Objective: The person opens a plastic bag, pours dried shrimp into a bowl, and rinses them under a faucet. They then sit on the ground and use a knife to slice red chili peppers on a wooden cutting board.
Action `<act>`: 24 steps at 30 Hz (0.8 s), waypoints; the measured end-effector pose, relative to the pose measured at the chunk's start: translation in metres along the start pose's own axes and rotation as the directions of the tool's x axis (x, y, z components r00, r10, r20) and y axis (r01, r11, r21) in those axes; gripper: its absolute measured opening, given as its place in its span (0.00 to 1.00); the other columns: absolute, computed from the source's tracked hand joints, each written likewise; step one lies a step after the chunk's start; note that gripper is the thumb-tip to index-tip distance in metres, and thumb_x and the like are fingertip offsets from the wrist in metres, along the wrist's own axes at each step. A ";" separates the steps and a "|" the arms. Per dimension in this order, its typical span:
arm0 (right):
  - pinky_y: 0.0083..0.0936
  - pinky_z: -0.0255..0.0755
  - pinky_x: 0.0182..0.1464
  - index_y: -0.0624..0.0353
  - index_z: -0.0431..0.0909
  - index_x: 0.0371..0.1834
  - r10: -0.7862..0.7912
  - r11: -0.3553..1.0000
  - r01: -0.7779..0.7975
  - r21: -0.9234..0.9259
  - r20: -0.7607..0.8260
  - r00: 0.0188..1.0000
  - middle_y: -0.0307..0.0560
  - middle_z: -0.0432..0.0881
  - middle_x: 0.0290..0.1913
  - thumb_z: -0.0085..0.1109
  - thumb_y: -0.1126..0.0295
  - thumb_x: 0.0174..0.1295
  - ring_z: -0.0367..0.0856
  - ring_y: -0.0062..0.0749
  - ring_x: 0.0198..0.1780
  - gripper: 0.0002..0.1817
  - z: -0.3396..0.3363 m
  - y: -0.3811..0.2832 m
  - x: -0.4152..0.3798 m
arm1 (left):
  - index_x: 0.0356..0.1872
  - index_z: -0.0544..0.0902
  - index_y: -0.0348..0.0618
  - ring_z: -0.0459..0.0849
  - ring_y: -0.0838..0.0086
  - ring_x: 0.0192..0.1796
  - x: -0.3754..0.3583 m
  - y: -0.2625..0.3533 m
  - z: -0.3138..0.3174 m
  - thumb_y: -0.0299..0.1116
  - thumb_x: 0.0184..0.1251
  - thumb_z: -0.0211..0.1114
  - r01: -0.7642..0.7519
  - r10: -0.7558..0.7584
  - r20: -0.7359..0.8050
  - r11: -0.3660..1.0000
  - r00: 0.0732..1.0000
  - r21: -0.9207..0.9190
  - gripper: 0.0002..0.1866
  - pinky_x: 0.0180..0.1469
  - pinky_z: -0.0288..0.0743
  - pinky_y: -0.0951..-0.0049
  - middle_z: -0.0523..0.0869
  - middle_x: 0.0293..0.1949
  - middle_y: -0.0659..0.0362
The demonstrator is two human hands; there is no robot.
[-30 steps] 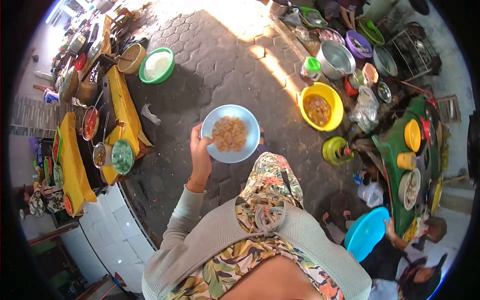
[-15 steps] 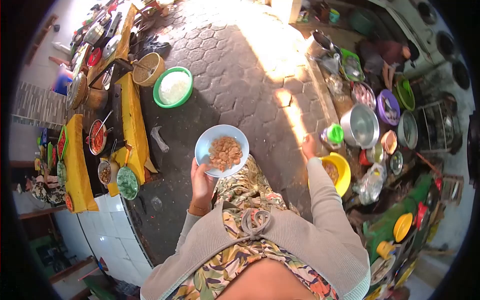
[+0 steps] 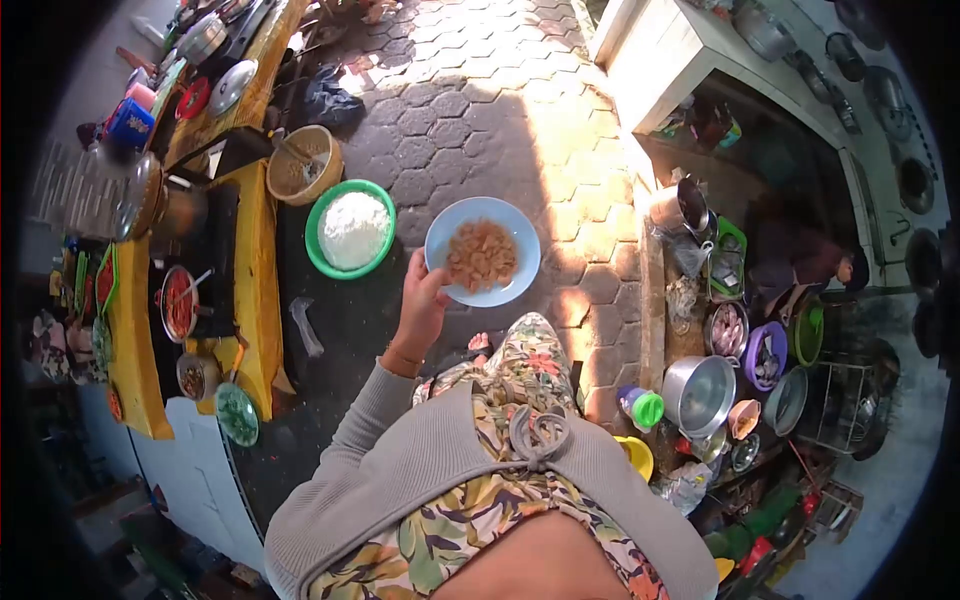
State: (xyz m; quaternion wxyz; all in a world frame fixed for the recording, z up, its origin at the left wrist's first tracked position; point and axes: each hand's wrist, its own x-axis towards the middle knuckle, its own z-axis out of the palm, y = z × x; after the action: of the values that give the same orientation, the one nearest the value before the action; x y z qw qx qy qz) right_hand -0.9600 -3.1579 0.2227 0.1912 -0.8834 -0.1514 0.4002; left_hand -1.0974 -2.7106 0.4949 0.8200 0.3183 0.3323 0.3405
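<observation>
My left hand (image 3: pixel 422 302) is closed on the near left rim of a light-blue plate (image 3: pixel 528 252), thumb on top. Brown chunks of food (image 3: pixel 481 254) lie heaped in the middle of the plate, which is held out over the paved floor. Left of it, a green basin (image 3: pixel 312 240) full of white food (image 3: pixel 353 229) is the closest container. My right hand is out of sight. Part of a yellow basin (image 3: pixel 640 455) shows beside my right side.
A yellow-edged counter (image 3: pixel 262 290) with pans runs along the left. A woven basket (image 3: pixel 325 180) stands behind the green basin. On the right are a large metal pot (image 3: pixel 698 396), a green-lidded container (image 3: pixel 646 408) and a purple basin (image 3: pixel 766 355). A person (image 3: pixel 800 262) bends nearby.
My left hand has carried the plate forward, away from my body. My right hand, earlier beside the yellow basin, has gone out of view. The whole view has turned.
</observation>
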 end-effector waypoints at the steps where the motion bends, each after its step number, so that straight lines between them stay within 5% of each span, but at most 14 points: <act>1: 0.37 0.74 0.40 0.56 0.82 0.28 0.018 1.000 -0.018 0.007 -0.026 0.999 0.54 0.83 0.31 0.55 0.70 0.50 0.82 0.45 0.35 0.07 -0.004 -0.008 0.011 | 0.49 0.69 0.41 0.68 0.88 0.32 0.023 0.009 0.019 0.21 0.53 0.52 0.028 -0.027 -0.015 0.999 1.000 0.038 0.19 0.28 0.62 0.87 0.74 0.37 0.65; 8: 0.37 0.74 0.39 0.55 0.82 0.27 0.053 0.999 -0.053 0.006 -0.138 0.989 0.55 0.83 0.30 0.55 0.70 0.49 0.82 0.46 0.35 0.07 -0.059 -0.078 0.184 | 0.52 0.68 0.41 0.72 0.84 0.34 0.197 0.007 0.064 0.20 0.52 0.52 0.182 -0.182 -0.001 0.981 0.983 0.069 0.22 0.31 0.67 0.87 0.74 0.38 0.64; 15: 0.37 0.74 0.38 0.55 0.82 0.26 0.046 0.999 -0.046 0.005 -0.182 0.982 0.55 0.83 0.30 0.55 0.70 0.49 0.82 0.46 0.34 0.06 -0.136 -0.177 0.455 | 0.54 0.66 0.40 0.76 0.78 0.44 0.341 0.038 0.120 0.19 0.52 0.53 0.109 -0.107 -0.115 0.994 0.988 0.007 0.24 0.40 0.76 0.78 0.74 0.44 0.60; 17: 0.44 0.73 0.36 0.63 0.80 0.24 -0.205 0.898 0.162 -0.409 -0.065 0.977 0.59 0.82 0.31 0.54 0.66 0.51 0.82 0.51 0.36 0.11 -0.176 -0.296 0.545 | 0.54 0.67 0.40 0.76 0.77 0.46 0.377 0.056 0.134 0.19 0.51 0.54 0.081 -0.086 -0.138 0.996 0.987 -0.040 0.25 0.42 0.74 0.77 0.75 0.45 0.59; 18: 0.40 0.74 0.37 0.61 0.80 0.27 -0.155 0.926 0.068 -0.372 -0.209 0.966 0.57 0.83 0.32 0.55 0.68 0.51 0.82 0.49 0.38 0.08 -0.193 -0.358 0.587 | 0.54 0.67 0.40 0.76 0.77 0.46 0.394 0.063 0.137 0.19 0.51 0.54 0.067 -0.074 -0.153 0.997 0.986 -0.047 0.25 0.42 0.74 0.77 0.75 0.45 0.59; 19: 0.36 0.75 0.40 0.62 0.80 0.30 -0.268 0.963 0.255 -0.083 -0.267 0.926 0.57 0.83 0.32 0.56 0.72 0.51 0.83 0.45 0.37 0.06 -0.219 -0.422 0.607 | 0.54 0.67 0.40 0.76 0.76 0.46 0.409 0.070 0.140 0.19 0.51 0.54 0.032 -0.039 -0.180 0.999 0.983 -0.042 0.24 0.44 0.74 0.76 0.75 0.45 0.60; 21: 0.33 0.75 0.41 0.61 0.79 0.33 -0.253 0.936 0.299 0.186 -0.236 0.938 0.55 0.83 0.33 0.56 0.75 0.52 0.83 0.41 0.37 0.06 -0.240 -0.521 0.700 | 0.53 0.68 0.40 0.76 0.75 0.48 0.456 0.078 0.133 0.18 0.50 0.54 -0.026 0.016 -0.179 0.998 0.984 -0.054 0.25 0.48 0.72 0.75 0.75 0.45 0.60; 24: 0.31 0.75 0.42 0.60 0.78 0.35 -0.440 0.858 0.485 0.168 -0.246 0.864 0.53 0.83 0.34 0.55 0.73 0.56 0.83 0.39 0.37 0.06 -0.286 -0.659 0.732 | 0.54 0.67 0.39 0.76 0.77 0.45 0.534 0.084 0.126 0.18 0.49 0.53 -0.076 0.080 -0.304 0.997 0.949 0.025 0.25 0.41 0.73 0.79 0.75 0.45 0.60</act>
State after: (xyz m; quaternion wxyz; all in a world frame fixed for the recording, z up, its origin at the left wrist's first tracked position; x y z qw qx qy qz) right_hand -0.3528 -2.3311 0.2234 0.3946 -0.8287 -0.2941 0.2664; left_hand -0.7377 -2.2893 0.4549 0.7429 0.2800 0.4439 0.4154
